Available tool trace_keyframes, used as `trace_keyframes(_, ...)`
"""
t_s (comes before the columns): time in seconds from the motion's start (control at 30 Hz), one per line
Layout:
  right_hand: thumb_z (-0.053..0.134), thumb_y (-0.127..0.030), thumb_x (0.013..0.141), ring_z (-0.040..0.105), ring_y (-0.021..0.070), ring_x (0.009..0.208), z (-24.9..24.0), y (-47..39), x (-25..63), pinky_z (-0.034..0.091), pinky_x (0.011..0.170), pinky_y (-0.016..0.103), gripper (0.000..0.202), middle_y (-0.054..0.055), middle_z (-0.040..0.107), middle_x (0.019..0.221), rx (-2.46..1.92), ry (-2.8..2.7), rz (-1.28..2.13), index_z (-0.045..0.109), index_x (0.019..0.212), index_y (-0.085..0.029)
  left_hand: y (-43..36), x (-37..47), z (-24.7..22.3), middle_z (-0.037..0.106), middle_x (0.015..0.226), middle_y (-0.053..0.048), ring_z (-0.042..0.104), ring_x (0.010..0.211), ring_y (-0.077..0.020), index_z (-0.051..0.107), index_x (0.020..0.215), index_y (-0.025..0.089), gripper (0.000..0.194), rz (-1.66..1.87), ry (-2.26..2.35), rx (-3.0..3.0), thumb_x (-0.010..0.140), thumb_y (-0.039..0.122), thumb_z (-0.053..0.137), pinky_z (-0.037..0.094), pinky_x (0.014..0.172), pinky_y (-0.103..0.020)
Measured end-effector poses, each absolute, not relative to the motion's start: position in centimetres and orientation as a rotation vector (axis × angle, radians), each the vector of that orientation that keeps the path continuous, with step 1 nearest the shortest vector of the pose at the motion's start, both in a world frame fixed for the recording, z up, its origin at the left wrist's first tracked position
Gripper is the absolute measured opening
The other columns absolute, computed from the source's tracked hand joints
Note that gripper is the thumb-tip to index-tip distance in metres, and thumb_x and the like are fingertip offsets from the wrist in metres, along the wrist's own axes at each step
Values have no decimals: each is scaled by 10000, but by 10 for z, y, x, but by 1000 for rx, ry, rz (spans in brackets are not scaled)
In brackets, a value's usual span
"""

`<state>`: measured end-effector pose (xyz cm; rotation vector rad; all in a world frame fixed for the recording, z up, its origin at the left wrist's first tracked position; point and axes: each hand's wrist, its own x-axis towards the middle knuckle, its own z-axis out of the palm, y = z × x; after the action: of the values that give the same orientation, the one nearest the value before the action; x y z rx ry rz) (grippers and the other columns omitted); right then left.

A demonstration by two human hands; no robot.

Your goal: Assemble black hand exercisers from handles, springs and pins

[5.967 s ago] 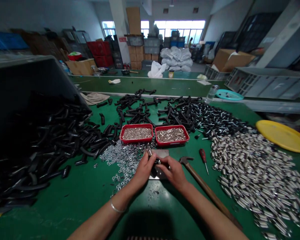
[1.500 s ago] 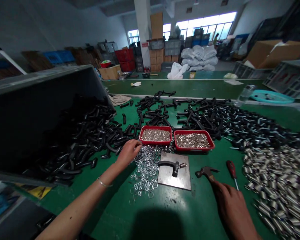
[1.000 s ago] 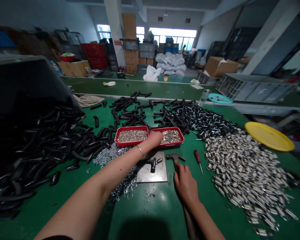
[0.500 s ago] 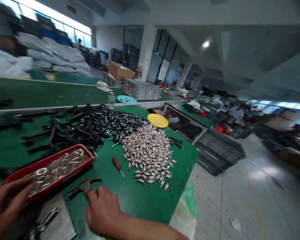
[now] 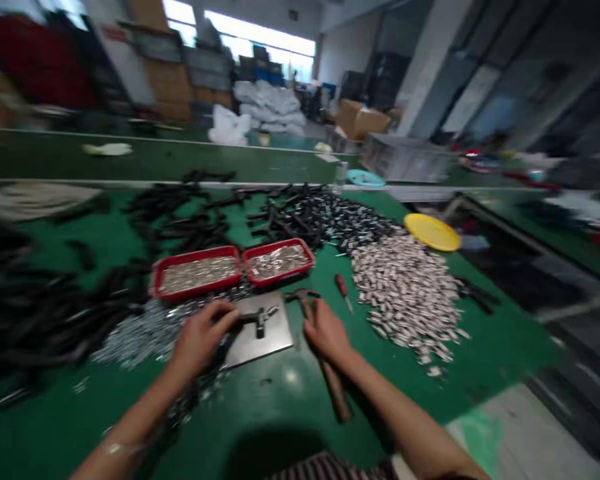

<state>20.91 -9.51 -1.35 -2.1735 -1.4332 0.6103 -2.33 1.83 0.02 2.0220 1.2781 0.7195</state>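
My left hand [image 5: 200, 337] is closed, thumb and fingers pinching a small black part [image 5: 260, 324] on a flat metal plate [image 5: 265, 343]. A short shiny spring-like piece [image 5: 272, 311] sits at that part's far end; blur hides how they join. My right hand [image 5: 327, 330] wraps round the wooden handle of a claw hammer [image 5: 336, 393] just below its head, right of the plate. Beyond the plate stand two red trays, the left tray [image 5: 197, 297] and the right tray [image 5: 285, 275], holding small metal pieces. A red-handled screwdriver [image 5: 341, 285] lies right of the hammer.
Silvery springs [image 5: 405, 287] form a heap at the right, with pliers [image 5: 477, 293] and a yellow lid [image 5: 433, 232] beside it. Black parts [image 5: 175, 227] cover the back and left. Small metal pieces [image 5: 140, 333] lie left of my left hand. A grey crate [image 5: 405, 157] stands behind.
The view has swung left. My left hand, near the red tray before, now grips the black part on the plate. My right hand still holds the hammer.
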Motion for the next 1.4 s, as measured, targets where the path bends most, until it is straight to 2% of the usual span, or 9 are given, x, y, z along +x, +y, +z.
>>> trace_keyframes(0.1, 538, -356, 884, 624, 187, 650, -21, -85, 228, 508, 612, 300, 309, 42, 645, 789, -2004, -1206, 1084, 504, 1120, -159, 11, -51, 1, 695, 902, -12, 638, 908, -195, 673, 851, 204, 143, 725, 1276, 2004, 881, 328, 609, 498, 866, -335)
trace_keyframes(0.2, 525, -530, 905, 521, 107, 483, -26, -90, 245, 412, 433, 209, 372, -23, 580, 683, -1633, -942, 1618, 554, 1025, -179, 17, -39, -6, 675, 883, -31, 617, 938, -204, 662, 804, 186, 118, 781, 1282, 2039, 866, 278, 622, 463, 893, -341)
trace_keyframes(0.3, 579, -560, 888, 452, 72, 421, -29, -102, 253, 355, 370, 176, 388, -56, 535, 636, -1415, -722, 1815, 579, 1000, -189, 21, -20, -15, 668, 861, -31, 609, 915, -200, 663, 790, 180, 108, 779, 1301, 2027, 863, 256, 643, 454, 875, -333)
trace_keyframes(0.83, 574, -586, 892, 423, 66, 398, -32, -102, 256, 345, 377, 184, 401, -70, 550, 615, -1393, -721, 1832, 551, 996, -199, 30, 0, -28, 653, 864, -42, 619, 839, -182, 654, 800, 160, 115, 640, 1356, 2006, 888, 221, 611, 462, 799, -300)
trace_keyframes(1.03, 528, -619, 885, 522, 112, 527, -7, -92, 260, 416, 498, 240, 406, -14, 616, 748, -1647, -1241, 1635, 527, 911, -214, 29, -8, -15, 651, 1045, -89, 571, 1036, -242, 650, 967, 179, 198, 453, 1001, 2582, 980, 308, 500, 381, 979, -417)
trace_keyframes(1.1, 486, -593, 916, 546, 144, 586, 11, -90, 255, 423, 563, 271, 381, -4, 601, 729, -1735, -1557, 1390, 540, 880, -218, 27, -15, -12, 616, 1189, -123, 532, 1123, -285, 617, 1137, 175, 349, 436, 972, 2604, 911, 441, 611, 369, 1007, -454)
trace_keyframes(1.2, 395, -539, 979, 585, 186, 687, 34, -89, 235, 416, 669, 305, 350, 16, 607, 743, -1740, -1835, 1090, 546, 915, -229, 22, -27, -14, 516, 1355, -170, 466, 1233, -340, 405, 1421, 169, 877, 458, 977, 2529, 729, 566, 769, 353, 1053, -498)
trace_keyframes(1.3, 315, -502, 1010, 594, 202, 710, 39, -85, 215, 399, 673, 309, 350, 46, 643, 804, -1757, -1945, 952, 536, 956, -236, 18, -34, -21, 486, 1397, -174, 449, 1279, -348, 284, 1496, 200, 932, 445, 975, 2466, 754, 480, 773, 331, 1085, -525)
trace_keyframes(1.4, 337, -480, 1000, 598, 207, 683, 32, -76, 209, 387, 650, 305, 341, 58, 646, 763, -1876, -2006, 938, 529, 882, -225, 16, -34, -25, 507, 1372, -174, 456, 1280, -355, 245, 1515, 203, 967, 431, 1008, 2419, 745, 420, 789, 320, 1095, -547)
